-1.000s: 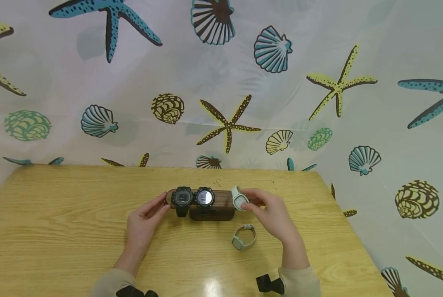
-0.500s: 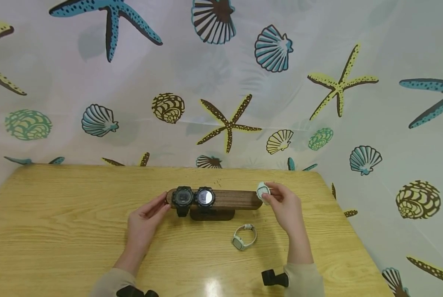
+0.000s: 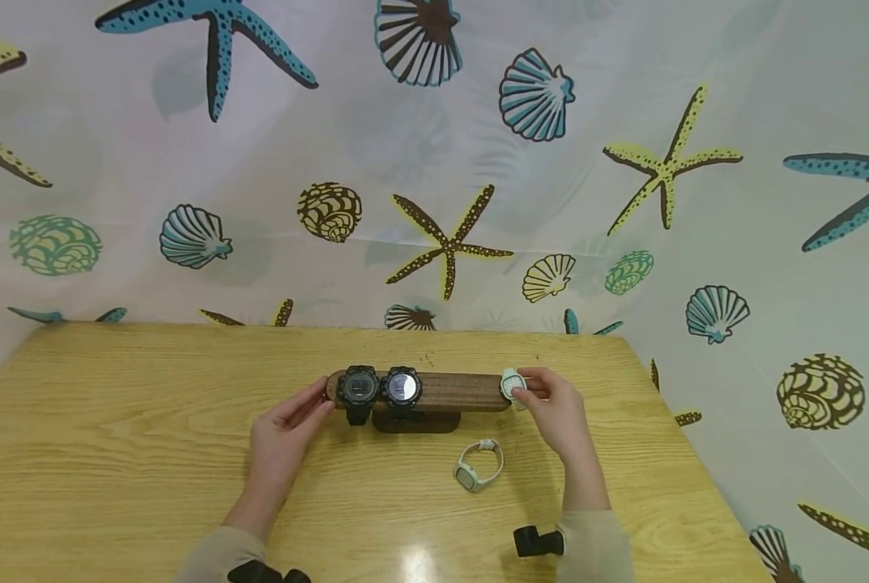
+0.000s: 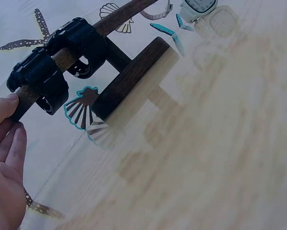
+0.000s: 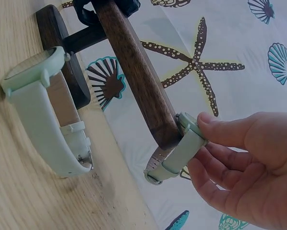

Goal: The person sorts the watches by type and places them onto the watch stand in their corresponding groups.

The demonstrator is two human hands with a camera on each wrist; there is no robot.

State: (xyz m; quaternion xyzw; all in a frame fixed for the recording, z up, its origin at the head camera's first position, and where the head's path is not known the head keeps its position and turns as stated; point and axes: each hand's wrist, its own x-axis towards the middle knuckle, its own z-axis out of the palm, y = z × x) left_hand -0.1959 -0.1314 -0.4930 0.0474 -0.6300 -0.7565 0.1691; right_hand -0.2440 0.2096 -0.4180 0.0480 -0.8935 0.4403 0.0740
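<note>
A dark wooden watch stand point(image 3: 459, 392) with a long bar on a short base stands on the table. Two black watches, one at the left end point(image 3: 359, 389) and one beside it point(image 3: 402, 388), hang round its bar. The left hand point(image 3: 283, 437) pinches the bar's left end, thumb above and fingers below in the left wrist view. With thumb and fingers, the right hand point(image 3: 560, 409) holds a pale green watch point(image 5: 182, 148) by its case right at the bar's right end. Its buckled strap forms a loop there. A second pale green watch point(image 3: 467, 476) lies on the table in front.
The wooden table point(image 3: 150, 421) meets a pale cloth backdrop point(image 3: 259, 162) printed with starfish and shells behind and on the right. Black camera mounts sit at both wrists, the right one point(image 3: 538, 542) beside the sleeve.
The right hand has taken the pale green watch from over the bar rightward past its end, then slightly back left and down to the end. The left hand has stayed put.
</note>
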